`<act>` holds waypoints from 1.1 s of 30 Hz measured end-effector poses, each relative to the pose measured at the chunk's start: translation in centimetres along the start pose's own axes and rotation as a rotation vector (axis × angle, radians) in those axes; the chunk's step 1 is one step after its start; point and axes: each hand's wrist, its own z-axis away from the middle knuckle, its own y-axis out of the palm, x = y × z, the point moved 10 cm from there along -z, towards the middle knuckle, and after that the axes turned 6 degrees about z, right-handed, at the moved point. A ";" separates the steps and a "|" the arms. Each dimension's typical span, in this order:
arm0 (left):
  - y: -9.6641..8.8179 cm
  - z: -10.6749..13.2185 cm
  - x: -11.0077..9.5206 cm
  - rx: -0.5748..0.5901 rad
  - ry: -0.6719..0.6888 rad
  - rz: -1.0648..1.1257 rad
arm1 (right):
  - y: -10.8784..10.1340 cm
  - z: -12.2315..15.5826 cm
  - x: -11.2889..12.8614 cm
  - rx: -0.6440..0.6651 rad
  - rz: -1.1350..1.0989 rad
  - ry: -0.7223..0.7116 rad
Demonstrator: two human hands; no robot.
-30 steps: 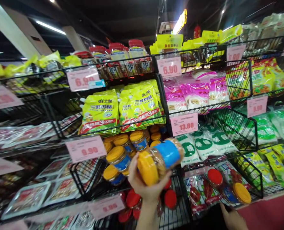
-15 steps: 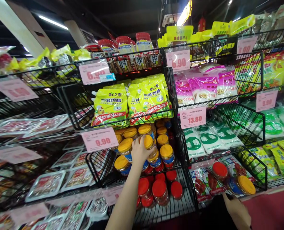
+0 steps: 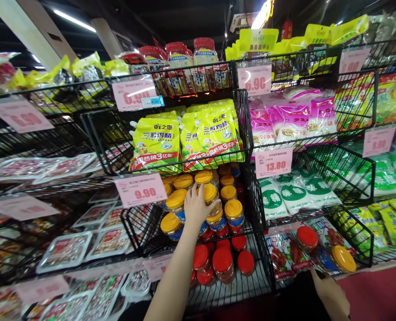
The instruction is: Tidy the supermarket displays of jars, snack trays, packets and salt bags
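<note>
Nearest you, at the lower right, your right hand (image 3: 332, 294) hangs low beside a dark sleeve (image 3: 298, 292); its fingers are partly hidden, so I can't tell whether it has hold of anything. Just beyond it, red packets (image 3: 281, 258) bear a red-lidded jar (image 3: 307, 238) and a tipped jar (image 3: 341, 260) with a yellow lid.

Your left hand (image 3: 200, 205) stretches out over the middle bay, fingers spread and thumb well out to the right, with nothing gripped. The yellow-lidded jar (image 3: 211, 193) sits under and just right of those fingers, between them and the thumb; they seem to touch its lid lightly at most.

As far as I can judge, the jar is already settled in the stack, so that much looks done; all that seems left is freeing the hand from the lid. Neighbouring jars (image 3: 176, 200) crowd both sides of it, inside the wire rack (image 3: 131, 236).

Farther up, yellow bags (image 3: 158, 142) fill the shelf above, with tall jars (image 3: 204, 60) on top.
</note>
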 end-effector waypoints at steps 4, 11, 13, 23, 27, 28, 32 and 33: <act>-0.9 1.4 -1.1 -0.079 0.036 0.049 | 0.2 -0.3 -0.5 -0.001 0.004 0.010; -1.8 9.3 -4.7 -0.401 0.265 0.092 | -1.0 0.5 0.0 -0.051 0.031 -0.006; 0.6 10.9 -5.4 -0.304 0.388 0.075 | -1.1 0.6 0.0 -0.048 0.024 0.002; 5.7 11.2 -3.3 -0.079 0.261 0.058 | -0.8 0.8 -1.3 -0.056 -0.001 0.028; 5.9 17.4 -14.1 -0.176 0.695 0.469 | -1.1 0.7 -2.4 -0.063 -0.026 0.032; 7.3 19.4 -17.6 -0.098 0.802 0.552 | -1.1 0.7 -2.7 -0.062 -0.033 0.040; 16.3 27.5 -32.3 0.400 1.161 0.621 | -1.5 0.6 -4.0 -0.075 -0.054 0.060; 19.1 27.6 -35.0 0.506 1.083 0.593 | -1.7 0.6 -4.4 -0.083 -0.056 0.060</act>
